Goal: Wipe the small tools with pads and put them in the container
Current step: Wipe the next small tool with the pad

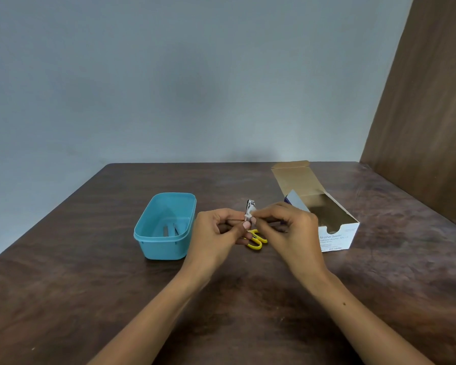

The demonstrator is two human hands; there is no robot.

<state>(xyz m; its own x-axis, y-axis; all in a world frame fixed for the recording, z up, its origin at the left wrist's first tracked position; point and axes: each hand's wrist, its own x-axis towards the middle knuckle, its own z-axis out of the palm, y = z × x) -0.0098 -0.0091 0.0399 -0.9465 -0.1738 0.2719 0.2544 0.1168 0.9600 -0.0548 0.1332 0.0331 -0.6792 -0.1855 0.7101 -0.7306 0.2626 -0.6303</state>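
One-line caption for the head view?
Left hand holds metal nail clipper; right hand wipes it with white pad.

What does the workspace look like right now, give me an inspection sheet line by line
Surface: dark brown wooden table, worn patches on the right.
Job's things: nail clipper held upright with a white pad on it; yellow scissors lying on the table under the hands; blue container open, with thin metal tools inside.
Clutter: opened swab box at right.
Grippers: left hand pinches the clipper; right hand pinches the pad.
Cables: nothing seen.
Surroundings: grey wall behind, brown panel at right.
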